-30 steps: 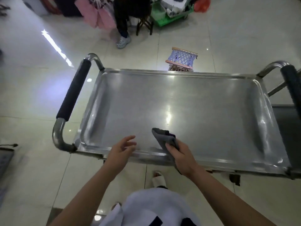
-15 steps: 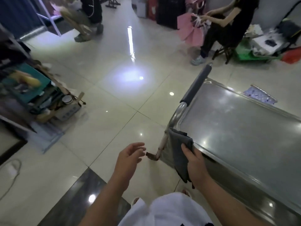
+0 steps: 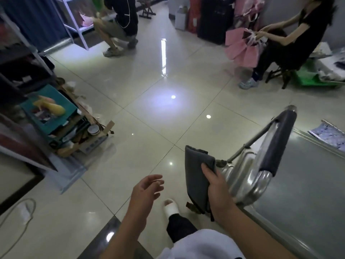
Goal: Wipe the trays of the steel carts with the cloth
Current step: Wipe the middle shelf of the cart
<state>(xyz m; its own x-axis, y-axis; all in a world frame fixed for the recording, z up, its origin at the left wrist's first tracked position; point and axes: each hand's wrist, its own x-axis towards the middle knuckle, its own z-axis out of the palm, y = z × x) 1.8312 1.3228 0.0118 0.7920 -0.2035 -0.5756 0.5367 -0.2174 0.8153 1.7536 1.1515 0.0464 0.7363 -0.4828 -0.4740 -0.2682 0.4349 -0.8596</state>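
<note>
My right hand [image 3: 217,191] gripped the cloth [image 3: 197,179], thumb across its face, fingers behind; I held it folded flat, probably so a broad clean face would meet the steel. It hung off the tray, just at 9 o'clock of the cart handle [image 3: 278,144]. My left hand [image 3: 147,189] hung free at 9 o'clock of the cloth, fingers loosely spread, holding nothing. Cloth: dark grey, thick, folded, edges square, no visible soiling. The tray [image 3: 306,184] lay at 3 o'clock, dull grey steel with soft reflections. Judged: wiping was paused, cloth off the surface.
</note>
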